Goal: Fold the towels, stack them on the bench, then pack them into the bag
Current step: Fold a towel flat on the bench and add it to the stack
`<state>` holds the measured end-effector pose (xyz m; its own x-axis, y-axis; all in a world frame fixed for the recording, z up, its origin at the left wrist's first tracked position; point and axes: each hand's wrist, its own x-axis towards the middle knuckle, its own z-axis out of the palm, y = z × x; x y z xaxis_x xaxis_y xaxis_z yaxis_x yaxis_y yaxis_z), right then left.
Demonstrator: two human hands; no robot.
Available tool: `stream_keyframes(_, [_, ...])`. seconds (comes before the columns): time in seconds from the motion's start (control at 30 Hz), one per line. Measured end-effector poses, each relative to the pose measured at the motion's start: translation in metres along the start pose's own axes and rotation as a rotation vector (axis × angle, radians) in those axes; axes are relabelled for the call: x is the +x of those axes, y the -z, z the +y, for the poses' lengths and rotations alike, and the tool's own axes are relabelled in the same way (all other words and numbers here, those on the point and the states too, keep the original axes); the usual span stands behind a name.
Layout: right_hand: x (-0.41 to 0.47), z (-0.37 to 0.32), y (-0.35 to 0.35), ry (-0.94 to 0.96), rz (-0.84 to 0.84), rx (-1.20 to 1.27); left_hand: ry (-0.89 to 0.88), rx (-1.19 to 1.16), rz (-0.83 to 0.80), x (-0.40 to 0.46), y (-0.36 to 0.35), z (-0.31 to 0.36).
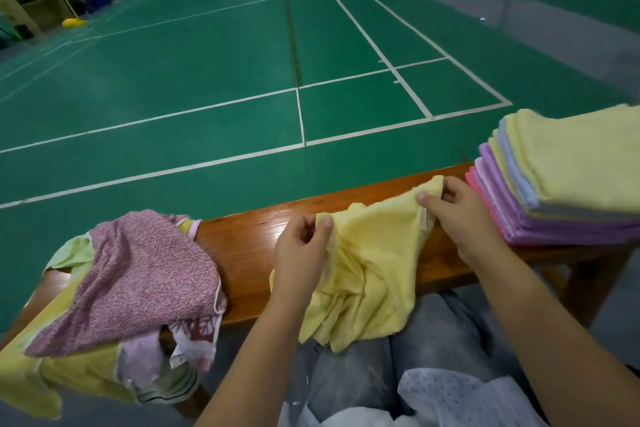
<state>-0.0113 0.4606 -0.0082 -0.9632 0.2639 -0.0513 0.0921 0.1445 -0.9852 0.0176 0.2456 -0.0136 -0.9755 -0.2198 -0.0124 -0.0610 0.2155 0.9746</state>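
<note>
Pinching the yellow towel (pixel 367 263) by its top corners, left hand (pixel 304 246) and right hand (pixel 457 208) each in a closed grip, I spread it mid-bench (pixel 242 236) to square the fold, the folded stack (pixel 568 177) at three o'clock.

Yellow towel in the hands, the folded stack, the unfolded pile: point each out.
yellow towel (pixel 370 253), head view, crumpled middle between the hands.
folded stack (pixel 581 163), head view, top yellow towel.
unfolded pile (pixel 138 270), head view, pink patterned cloth on top.
</note>
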Motion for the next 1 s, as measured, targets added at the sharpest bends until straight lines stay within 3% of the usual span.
stream_keyframes(0.27, [-0.037, 0.014, -0.037, 0.186, -0.14, -0.355, -0.023, 0.131, -0.088, -0.018, -0.029, 0.004])
stream_keyframes(0.53, [-0.052, 0.018, -0.051, 0.364, -0.093, -0.424, -0.008, 0.155, -0.101, -0.022, -0.032, -0.001])
stream_keyframes(0.8, [-0.06, 0.025, -0.055, 0.349, -0.049, -0.385, 0.024, 0.201, -0.088, -0.025, -0.038, -0.007])
stream_keyframes(1.0, [-0.058, 0.032, -0.056, 0.226, -0.18, -0.294, 0.049, 0.224, -0.248, -0.024, -0.036, -0.009])
